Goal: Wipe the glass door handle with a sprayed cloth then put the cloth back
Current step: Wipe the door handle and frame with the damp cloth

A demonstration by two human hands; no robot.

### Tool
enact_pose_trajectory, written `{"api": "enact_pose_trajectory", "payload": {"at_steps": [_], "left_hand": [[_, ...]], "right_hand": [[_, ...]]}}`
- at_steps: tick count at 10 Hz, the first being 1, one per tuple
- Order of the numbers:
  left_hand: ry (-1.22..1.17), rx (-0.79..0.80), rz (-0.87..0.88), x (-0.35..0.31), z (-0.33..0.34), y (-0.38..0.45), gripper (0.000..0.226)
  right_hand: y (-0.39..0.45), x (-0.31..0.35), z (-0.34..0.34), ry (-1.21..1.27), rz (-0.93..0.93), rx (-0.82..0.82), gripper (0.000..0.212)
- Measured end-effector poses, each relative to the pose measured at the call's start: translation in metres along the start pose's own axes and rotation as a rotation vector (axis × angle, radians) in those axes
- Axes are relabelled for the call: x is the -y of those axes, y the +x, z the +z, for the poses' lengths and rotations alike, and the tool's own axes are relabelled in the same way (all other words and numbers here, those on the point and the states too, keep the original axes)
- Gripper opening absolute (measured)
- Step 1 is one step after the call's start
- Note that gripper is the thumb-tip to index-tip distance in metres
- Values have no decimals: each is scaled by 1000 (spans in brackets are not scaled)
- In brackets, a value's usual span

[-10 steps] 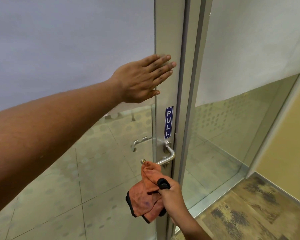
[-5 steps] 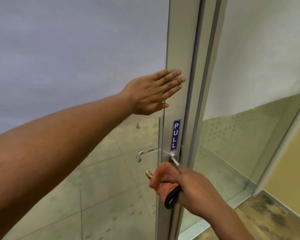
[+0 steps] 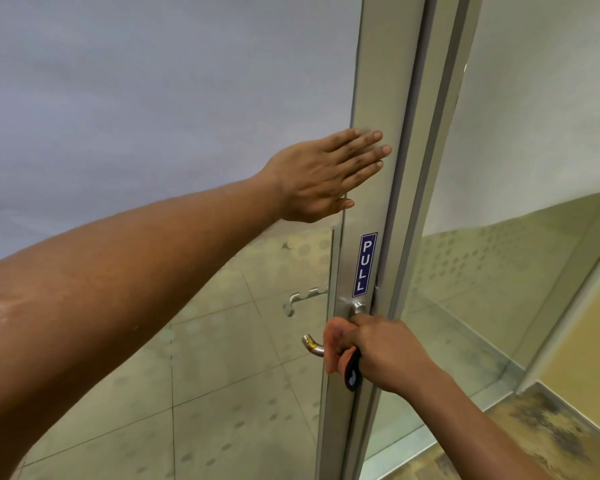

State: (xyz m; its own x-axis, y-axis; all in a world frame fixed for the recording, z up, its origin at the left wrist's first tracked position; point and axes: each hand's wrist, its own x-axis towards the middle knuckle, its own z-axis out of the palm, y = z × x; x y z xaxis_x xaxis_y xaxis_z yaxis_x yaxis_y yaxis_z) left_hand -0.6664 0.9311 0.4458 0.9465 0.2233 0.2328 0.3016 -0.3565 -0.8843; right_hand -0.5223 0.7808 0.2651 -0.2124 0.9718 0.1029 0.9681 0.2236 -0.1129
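The metal lever handle [image 3: 311, 344] sticks out from the glass door's frame, low in the middle of the view. My right hand [image 3: 383, 351] is wrapped around its shaft with the orange cloth [image 3: 334, 344] bunched between palm and metal. A black edge of the cloth hangs below my fist. Only the handle's curved left tip and its round base show. My left hand [image 3: 326, 174] lies flat, fingers together, against the frosted glass and the door frame [image 3: 371, 81] above the handle.
A blue PULL sticker [image 3: 364, 265] sits on the frame just above the handle. A fixed glass panel [image 3: 499, 271] stands to the right of the door. Through the glass I see a tiled floor. Worn brown carpet [image 3: 548, 431] lies at the lower right.
My right hand rose from below the handle and closed the cloth around it, then slid slightly along it. The loose cloth is now bunched in the fist. My left hand stayed pressed on the door.
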Motion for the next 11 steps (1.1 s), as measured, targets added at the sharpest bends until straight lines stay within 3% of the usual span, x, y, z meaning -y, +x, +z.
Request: {"api": "enact_pose_trajectory", "payload": {"at_steps": [5, 8, 11], "left_hand": [[-5, -9, 3, 0, 2, 0, 70], [6, -16, 2, 0, 3, 0, 70], [7, -6, -2, 0, 3, 0, 71]], "right_hand": [[45, 31, 12, 81, 1, 145, 34], [39, 30, 26, -54, -142, -3, 30], [36, 29, 38, -110, -431, 10, 24]]}}
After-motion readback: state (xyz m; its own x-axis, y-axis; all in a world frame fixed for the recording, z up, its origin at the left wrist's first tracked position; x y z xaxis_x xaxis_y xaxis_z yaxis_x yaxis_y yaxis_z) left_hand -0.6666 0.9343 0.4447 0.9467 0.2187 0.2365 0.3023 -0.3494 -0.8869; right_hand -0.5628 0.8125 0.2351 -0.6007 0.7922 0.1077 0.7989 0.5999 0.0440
